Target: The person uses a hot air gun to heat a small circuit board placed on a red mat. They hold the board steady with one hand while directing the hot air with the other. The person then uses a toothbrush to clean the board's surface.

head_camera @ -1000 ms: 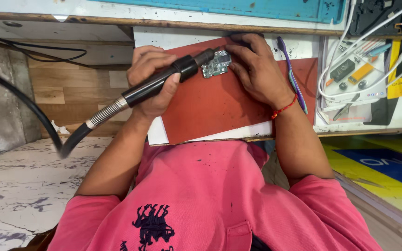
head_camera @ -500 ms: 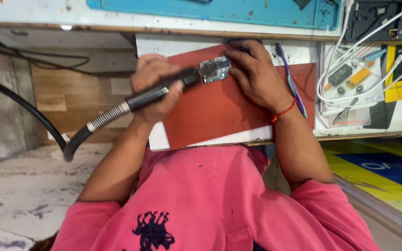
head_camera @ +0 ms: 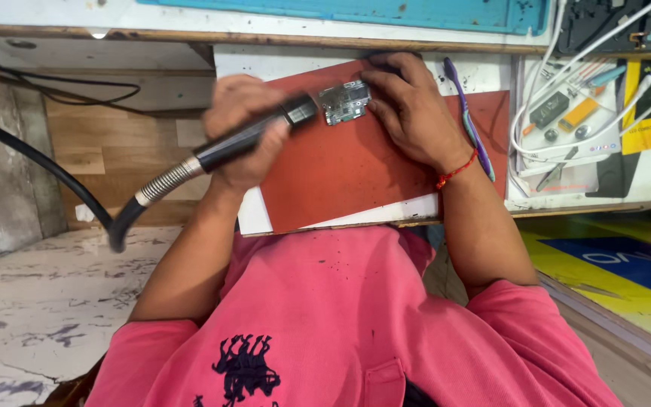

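Gripping a black cylindrical hot-air handpiece [head_camera: 254, 136] near the centre of the frame, the left hand [head_camera: 241, 130] is wrapped fully around the barrel, fingers curled tight over it. The nozzle end points toward the upper middle, stopping just beside a small green and silver circuit board [head_camera: 344, 102]. A ribbed metal spring collar [head_camera: 166, 181] leaves the rear of the handpiece and joins a thick black hose [head_camera: 35, 162] that arcs off to the left edge.

The right hand [head_camera: 408, 109] lies palm down on the right side of the board, fingertips pressing on its upper right edge and pinning it flat; a red thread band [head_camera: 455, 170] circles that wrist. The board rests on a dark red rectangular work mat [head_camera: 340, 177], which sits on a white bench top [head_camera: 340, 217] in the upper middle of the frame.

Just right of the right hand, a slim purple and teal prying tool [head_camera: 472, 124] lies along the mat's edge. Farther right, a tray [head_camera: 589, 113] of white cables and small parts fills the upper right corner. A pink shirt [head_camera: 356, 324] takes up the bottom of the frame.
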Motion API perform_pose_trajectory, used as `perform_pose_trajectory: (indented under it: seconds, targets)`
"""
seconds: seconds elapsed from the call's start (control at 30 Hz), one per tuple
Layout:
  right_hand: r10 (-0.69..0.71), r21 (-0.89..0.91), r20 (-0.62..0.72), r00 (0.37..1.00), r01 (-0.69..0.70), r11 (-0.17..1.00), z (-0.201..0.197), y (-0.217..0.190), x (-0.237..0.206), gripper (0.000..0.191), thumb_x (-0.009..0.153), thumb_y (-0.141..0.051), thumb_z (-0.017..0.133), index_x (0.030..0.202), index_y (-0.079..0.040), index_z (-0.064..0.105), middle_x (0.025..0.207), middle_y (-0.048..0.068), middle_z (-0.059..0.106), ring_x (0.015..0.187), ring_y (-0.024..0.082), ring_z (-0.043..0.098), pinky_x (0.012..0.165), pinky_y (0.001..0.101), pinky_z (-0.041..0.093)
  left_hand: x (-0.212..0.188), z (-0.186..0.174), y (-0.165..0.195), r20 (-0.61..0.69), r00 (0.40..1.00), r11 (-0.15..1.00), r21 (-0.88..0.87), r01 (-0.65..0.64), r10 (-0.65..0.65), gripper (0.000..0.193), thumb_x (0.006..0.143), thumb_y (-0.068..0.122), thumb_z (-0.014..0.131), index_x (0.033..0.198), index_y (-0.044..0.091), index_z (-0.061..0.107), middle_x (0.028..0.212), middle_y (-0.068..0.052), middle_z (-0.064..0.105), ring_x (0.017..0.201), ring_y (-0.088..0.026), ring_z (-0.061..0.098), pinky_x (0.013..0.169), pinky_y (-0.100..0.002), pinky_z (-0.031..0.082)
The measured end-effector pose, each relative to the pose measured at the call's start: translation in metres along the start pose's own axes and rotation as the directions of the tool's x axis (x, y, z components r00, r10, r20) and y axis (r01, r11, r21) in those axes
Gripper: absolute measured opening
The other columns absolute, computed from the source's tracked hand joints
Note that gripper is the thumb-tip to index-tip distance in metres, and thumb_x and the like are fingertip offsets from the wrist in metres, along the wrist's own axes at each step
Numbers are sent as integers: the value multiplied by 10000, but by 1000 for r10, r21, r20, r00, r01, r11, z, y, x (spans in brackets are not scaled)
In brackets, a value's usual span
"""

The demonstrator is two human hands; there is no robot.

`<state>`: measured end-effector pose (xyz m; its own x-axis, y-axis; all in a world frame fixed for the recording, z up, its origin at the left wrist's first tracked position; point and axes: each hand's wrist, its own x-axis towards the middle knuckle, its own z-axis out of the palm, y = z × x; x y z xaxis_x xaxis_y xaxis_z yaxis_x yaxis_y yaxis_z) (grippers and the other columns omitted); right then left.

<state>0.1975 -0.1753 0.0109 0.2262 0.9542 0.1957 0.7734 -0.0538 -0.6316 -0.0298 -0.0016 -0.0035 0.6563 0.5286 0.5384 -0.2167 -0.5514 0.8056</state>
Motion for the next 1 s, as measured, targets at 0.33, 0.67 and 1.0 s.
perform_pose_trajectory:
  seconds: [0.33, 0.67, 1.0]
  targets:
    - [32, 28, 19, 999, -33, 999, -1, -1, -1, 373, 971, -35, 740, 1335, -19, 658, 1403, 187, 563, 1305, 390, 542, 1116, 448, 464, -1, 1, 1, 80, 993, 996, 22, -85, 83, 276, 895, 279, 744, 1003, 27, 707, 990, -123, 745, 980, -275, 689, 1058, -469, 508]
    - [6, 9, -4, 1000, -6, 1000, 0, -2, 1, 366, 963, -38, 736, 1323, -27, 667, 1402, 179, 572, 1299, 388, 548, 1112, 449, 461, 0, -1, 1, 3, 1000, 998, 66, 23, -24, 298, 906, 304, 758, 1039, 40, 723, 1031, -119, 751, 1064, -314, 660, 1035, -440, 522]
    - [23, 7, 5, 1000, -23, 1000, -2, -2, 1, 371, 967, -51, 732, 1330, -23, 662, 1397, 183, 569, 1300, 387, 541, 1113, 449, 454, 2, -2, 1, 53, 999, 1000, 23, -7, 6, 284, 880, 283, 759, 1015, 36, 720, 1010, -110, 741, 1075, -325, 645, 1049, -429, 511]
